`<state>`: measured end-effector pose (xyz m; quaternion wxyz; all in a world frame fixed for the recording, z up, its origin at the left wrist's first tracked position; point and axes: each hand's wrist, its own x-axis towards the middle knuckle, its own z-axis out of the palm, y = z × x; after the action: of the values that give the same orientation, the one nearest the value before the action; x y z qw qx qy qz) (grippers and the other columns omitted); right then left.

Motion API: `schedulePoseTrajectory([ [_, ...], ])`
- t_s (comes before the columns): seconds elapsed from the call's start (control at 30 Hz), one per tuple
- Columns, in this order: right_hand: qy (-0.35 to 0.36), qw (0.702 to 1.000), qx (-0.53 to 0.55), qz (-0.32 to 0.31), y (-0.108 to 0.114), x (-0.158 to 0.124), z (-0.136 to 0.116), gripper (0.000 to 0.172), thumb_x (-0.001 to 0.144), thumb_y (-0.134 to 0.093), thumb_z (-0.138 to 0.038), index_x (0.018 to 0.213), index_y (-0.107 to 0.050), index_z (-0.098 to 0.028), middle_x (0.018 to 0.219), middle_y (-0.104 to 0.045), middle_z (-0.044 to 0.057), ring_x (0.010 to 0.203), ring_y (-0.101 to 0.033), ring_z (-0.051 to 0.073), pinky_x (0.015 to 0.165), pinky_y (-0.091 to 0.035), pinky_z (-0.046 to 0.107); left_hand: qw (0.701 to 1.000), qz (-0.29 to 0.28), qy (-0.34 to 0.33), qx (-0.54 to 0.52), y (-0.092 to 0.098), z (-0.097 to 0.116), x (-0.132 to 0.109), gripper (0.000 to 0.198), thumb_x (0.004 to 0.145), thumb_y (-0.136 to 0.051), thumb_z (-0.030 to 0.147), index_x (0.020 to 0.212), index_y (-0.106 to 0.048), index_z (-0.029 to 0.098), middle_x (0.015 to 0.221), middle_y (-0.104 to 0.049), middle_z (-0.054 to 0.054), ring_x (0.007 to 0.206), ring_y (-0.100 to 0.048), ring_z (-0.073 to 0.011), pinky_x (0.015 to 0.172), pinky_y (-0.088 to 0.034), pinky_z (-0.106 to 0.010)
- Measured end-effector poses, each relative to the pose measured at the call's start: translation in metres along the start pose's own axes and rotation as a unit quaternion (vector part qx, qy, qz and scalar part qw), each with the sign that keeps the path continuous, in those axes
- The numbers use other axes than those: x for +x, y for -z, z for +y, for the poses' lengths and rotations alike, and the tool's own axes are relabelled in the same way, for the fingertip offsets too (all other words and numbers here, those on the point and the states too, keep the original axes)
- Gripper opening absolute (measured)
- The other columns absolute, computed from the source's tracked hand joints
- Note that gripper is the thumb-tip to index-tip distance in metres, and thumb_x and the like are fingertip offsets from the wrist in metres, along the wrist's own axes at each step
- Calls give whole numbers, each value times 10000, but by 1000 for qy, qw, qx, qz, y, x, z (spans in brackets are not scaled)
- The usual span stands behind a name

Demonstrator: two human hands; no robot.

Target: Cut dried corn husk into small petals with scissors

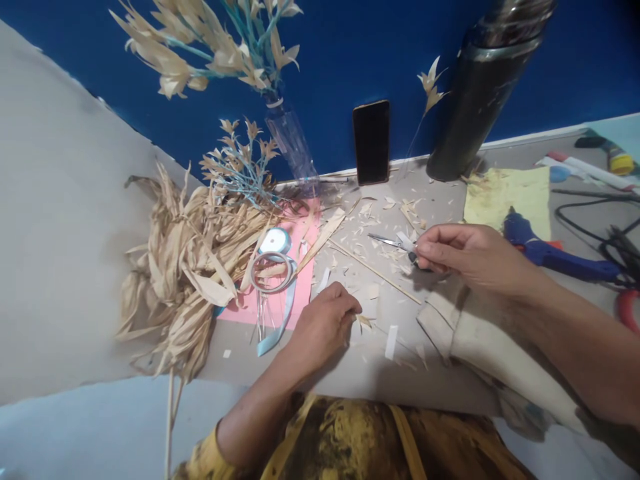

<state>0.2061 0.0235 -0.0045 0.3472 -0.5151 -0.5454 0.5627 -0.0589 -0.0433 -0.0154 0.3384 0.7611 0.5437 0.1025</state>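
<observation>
2 hands, 1 worktable.
1. Left hand (325, 323): just right of the near corner of the pink sheet (306, 235); fingers curled shut, tips touching a husk scrap (364, 322); whether it grips the scrap cannot be told.
2. Right hand (465, 253): well right of the sheet, fingers pinched around the handles of small scissors (395, 241), blades pointing toward the sheet.
3. Ribbon spool (274, 241): on the sheet.
4. Husk pile (185, 267): overlapping the sheet's left edge.
5. Phone (371, 141): beyond the sheet, upright against the blue wall.
</observation>
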Motion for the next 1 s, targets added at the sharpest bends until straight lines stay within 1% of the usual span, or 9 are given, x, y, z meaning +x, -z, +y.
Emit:
schedulePoseTrajectory([
  [0.13,2,1000,4,-7,-1,0,1,330,814,-744,-532,790,-712,-204,735,-684,25,577,-467,120,520,-349,274,998,40,-9,-50,-2,-2,1,166,902,-488,141,832,-630,193,922,-615,-48,869,-578,-180,782,-431,-304],
  [0.27,2,1000,8,-17,-2,1,3,356,808,-743,-549,789,-711,-195,728,-684,33,567,-470,122,498,-351,266,973,116,47,-196,-1,-7,2,104,903,-530,205,828,-599,185,806,-634,-18,783,-579,-156,739,-436,-282],
  [0.33,3,1000,7,-20,-3,1,4,365,810,-739,-552,796,-712,-188,730,-689,38,560,-475,120,488,-354,260,937,134,85,-313,0,-8,3,81,872,-592,235,817,-592,175,714,-631,-6,684,-575,-140,663,-439,-265],
  [0.43,-1,1000,0,-27,-5,1,6,366,828,-723,-551,800,-708,-186,740,-694,39,561,-494,118,497,-378,253,852,141,113,-492,0,-7,5,196,751,-754,245,777,-577,168,627,-618,11,570,-567,-113,555,-413,-227],
  [0.5,-6,999,-6,-31,-8,-1,5,371,828,-721,-556,790,-705,-187,734,-695,40,577,-529,129,524,-415,258,796,139,110,-579,-1,-3,9,309,650,-851,236,757,-570,166,627,-620,18,549,-577,-102,524,-395,-205],
  [0.57,0,1000,-8,-30,-12,-3,1,381,815,-725,-566,763,-700,-189,712,-692,41,597,-565,148,551,-449,271,753,124,93,-639,-2,4,14,384,594,-905,246,768,-572,166,633,-627,17,545,-585,-100,511,-385,-193],
  [0.77,52,998,-9,-23,-27,-13,-10,320,811,-712,-523,748,-702,-209,685,-691,37,629,-606,188,578,-489,302,675,59,44,-734,-6,29,31,389,625,-913,227,817,-584,153,668,-640,-6,554,-544,-79,536,-389,-190],
  [0.9,74,997,-21,-19,-30,-16,-10,275,843,-680,-470,754,-713,-212,693,-686,34,643,-606,191,571,-472,299,615,70,45,-784,-13,37,42,351,660,-877,150,866,-594,158,712,-620,7,565,-509,-63,532,-371,-180],
  [1.0,71,997,-18,-18,-30,-15,-7,264,863,-660,-455,789,-714,-207,717,-686,38,652,-606,190,545,-451,290,589,80,65,-802,-19,38,47,307,689,-845,116,862,-595,159,751,-625,-5,593,-518,-67,537,-369,-173],
])
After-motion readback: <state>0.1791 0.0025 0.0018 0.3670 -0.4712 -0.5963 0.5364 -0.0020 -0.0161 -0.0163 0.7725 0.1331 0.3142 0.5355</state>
